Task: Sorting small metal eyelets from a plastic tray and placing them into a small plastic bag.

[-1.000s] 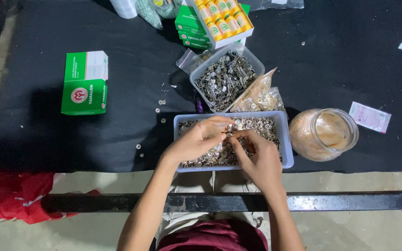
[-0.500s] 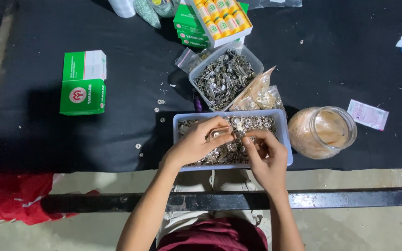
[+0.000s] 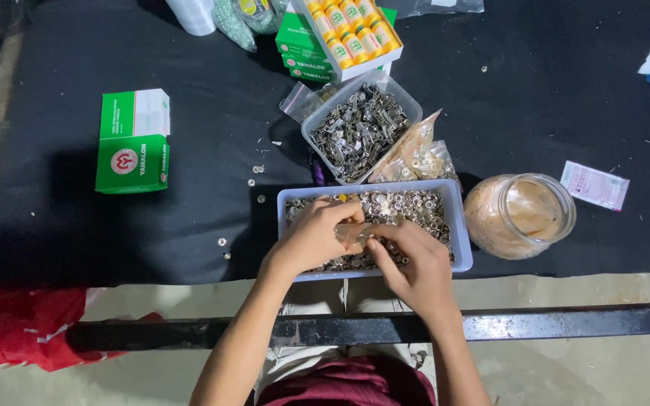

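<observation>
1. Over the pale rectangular tray at the table's near edge, the left hand and right hand meet fingertip to fingertip, both curled shut around a small silvery fitting; it sits between the two hands, just above the tray, so anything dropped would fall back among the loose parts.
2. The tray is filled with small round metal rings, heaped loose and directly under the fingers, which seems to be why the hands work there and not on the bare cloth.
3. Just behind the tray stands a clear tub of darker metal clips, tilted at an angle, with a crumpled clear bag of similar bits lying between tub and tray.
4. To the right of the tray, nearly touching it, is an open glass jar, its mouth up and in easy reach; what it holds is hard to tell.
5. Well left of the tray lies a green and white carton; a few stray rings dot the black table between them.
6. Far behind the tray sits an opened box of yellow-capped tubes.
</observation>
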